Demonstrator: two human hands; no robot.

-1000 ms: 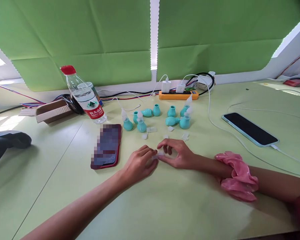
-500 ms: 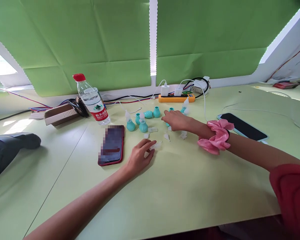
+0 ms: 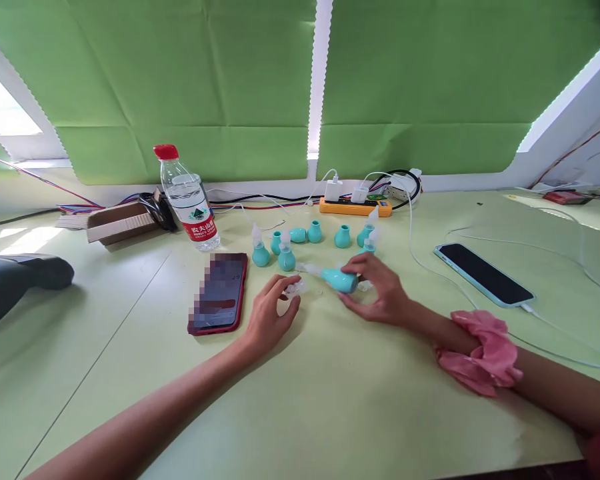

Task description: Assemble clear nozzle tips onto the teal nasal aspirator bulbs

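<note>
My right hand (image 3: 377,290) grips a teal squeeze bulb (image 3: 341,281) between thumb and fingers, its narrow end pointing left. A clear tip (image 3: 310,269) lies in line with that narrow end; whether it is joined to the bulb I cannot tell. My left hand (image 3: 273,310) rests on the table with thumb and forefinger apart, close around small clear plastic pieces (image 3: 296,287). Behind the hands, teal bulbs with clear tips stand upright, such as one bulb (image 3: 287,260) and another bulb (image 3: 261,256). Bulbs without tips include one bulb (image 3: 343,236) and one lying bulb (image 3: 298,235).
A red-cased phone (image 3: 219,293) lies left of my left hand, with a water bottle (image 3: 190,207) behind it. An orange power strip (image 3: 355,207) with chargers sits at the back. Another phone (image 3: 485,273) and its white cable are at the right; a cardboard box (image 3: 123,223) stands left.
My right hand has come back toward me from the row of bulbs, now with a teal bulb in it. My left hand has shifted slightly left, its thumb and forefinger wider apart.
</note>
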